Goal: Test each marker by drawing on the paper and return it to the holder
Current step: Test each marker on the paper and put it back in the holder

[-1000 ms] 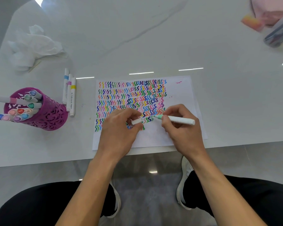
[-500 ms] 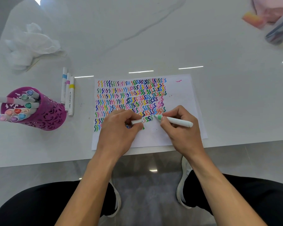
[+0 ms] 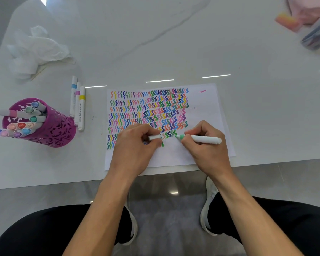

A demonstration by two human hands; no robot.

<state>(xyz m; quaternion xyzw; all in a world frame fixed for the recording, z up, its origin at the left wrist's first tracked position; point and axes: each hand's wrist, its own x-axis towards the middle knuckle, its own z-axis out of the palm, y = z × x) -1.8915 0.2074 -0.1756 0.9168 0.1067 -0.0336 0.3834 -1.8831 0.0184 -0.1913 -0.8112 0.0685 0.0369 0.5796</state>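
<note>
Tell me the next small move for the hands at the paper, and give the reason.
Probably bring the cap in the left hand onto the green tip of the marker held by the right hand. The tip sits by a fresh green squiggle on the paper, so the test looks done.

The paper [image 3: 207, 111] lies on the worktop [image 3: 174, 43] at its near edge. Left of the paper lie three markers [image 3: 77, 105] side by side, and farther left of the paper stands the holder [image 3: 50, 128] with markers in it. Behind the holder, well left of the paper, lies a crumpled tissue [image 3: 35, 50]. On the paper's near half rest the left hand [image 3: 135, 150] and, to its right, the right hand [image 3: 207, 150]. Far right behind the paper lies a container [image 3: 316, 37].
</note>
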